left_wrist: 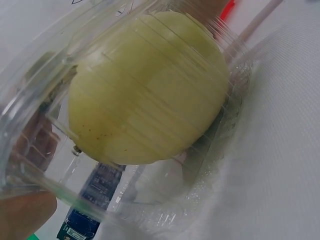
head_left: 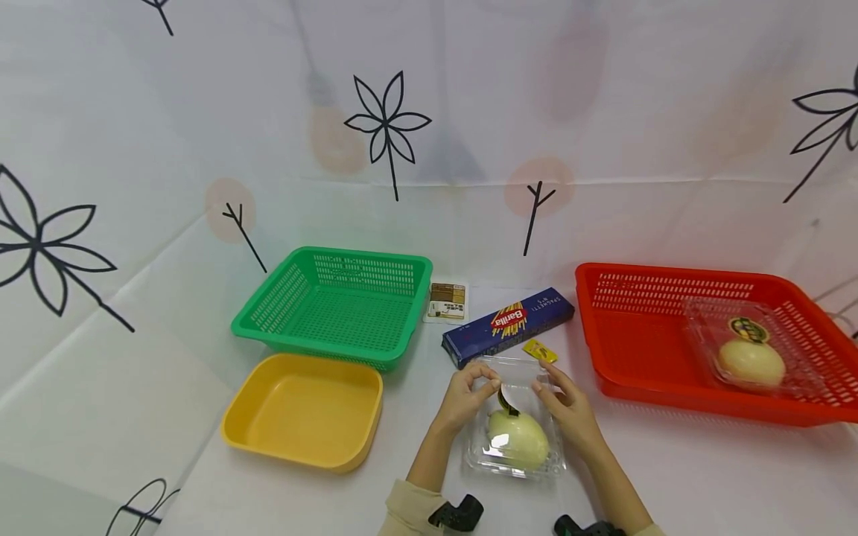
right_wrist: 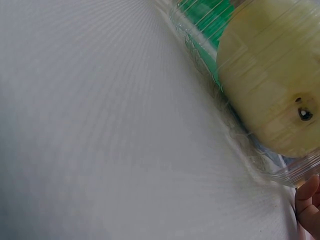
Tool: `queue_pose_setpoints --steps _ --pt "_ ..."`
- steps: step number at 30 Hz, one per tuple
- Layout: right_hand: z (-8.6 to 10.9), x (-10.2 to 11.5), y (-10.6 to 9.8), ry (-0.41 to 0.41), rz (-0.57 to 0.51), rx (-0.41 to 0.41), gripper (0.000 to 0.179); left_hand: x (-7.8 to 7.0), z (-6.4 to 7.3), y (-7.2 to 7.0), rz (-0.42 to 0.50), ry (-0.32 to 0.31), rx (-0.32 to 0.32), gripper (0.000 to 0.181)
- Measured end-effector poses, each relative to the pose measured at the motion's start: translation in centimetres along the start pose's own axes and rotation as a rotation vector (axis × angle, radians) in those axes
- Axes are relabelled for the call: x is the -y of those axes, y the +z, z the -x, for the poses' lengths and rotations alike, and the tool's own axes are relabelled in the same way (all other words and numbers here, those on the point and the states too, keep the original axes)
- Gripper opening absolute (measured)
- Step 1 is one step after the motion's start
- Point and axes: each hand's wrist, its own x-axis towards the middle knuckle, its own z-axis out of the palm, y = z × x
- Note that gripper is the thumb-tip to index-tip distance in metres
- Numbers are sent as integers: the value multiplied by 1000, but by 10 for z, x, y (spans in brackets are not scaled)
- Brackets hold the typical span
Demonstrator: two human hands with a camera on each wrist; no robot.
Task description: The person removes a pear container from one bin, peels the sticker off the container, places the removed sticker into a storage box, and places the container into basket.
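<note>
A round pale-green fruit point(head_left: 519, 443) lies in a clear rectangular plastic box point(head_left: 478, 455), before a long blue cardboard carton point(head_left: 507, 325), right of a yellow rectangular plastic tub point(head_left: 304, 411) and left of a red slotted plastic basket point(head_left: 640, 342)

Left: free cloth point(head_left: 410, 402) between yellow tray point(head_left: 304, 409) and left hand point(head_left: 465, 398).
Beyond clear container point(head_left: 480, 449): spaghetti box point(head_left: 472, 339) bars passage.
Right: gap before red basket point(head_left: 643, 350).

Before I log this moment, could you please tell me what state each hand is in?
Left hand: closed, apparently pinching the label.
Right hand: open, touching the clear container near its upper right edge.
</note>
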Motion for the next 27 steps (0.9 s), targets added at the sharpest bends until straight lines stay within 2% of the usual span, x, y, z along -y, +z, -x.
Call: queue_pose_setpoints --steps 11,17,24,27 --pt "-1 -1 0 -10 -4 1 49 -3 0 -1 13 -28 -2 11" --pt "0 -2 0 -20 -2 -4 48 -1 0 -1 11 -17 -10 12" --pt "0 -2 0 -10 10 -5 48 25 -7 -1 25 -30 -18 11" --pt "0 -2 0 -9 12 -9 48 30 -8 -1 30 -14 -18 11"
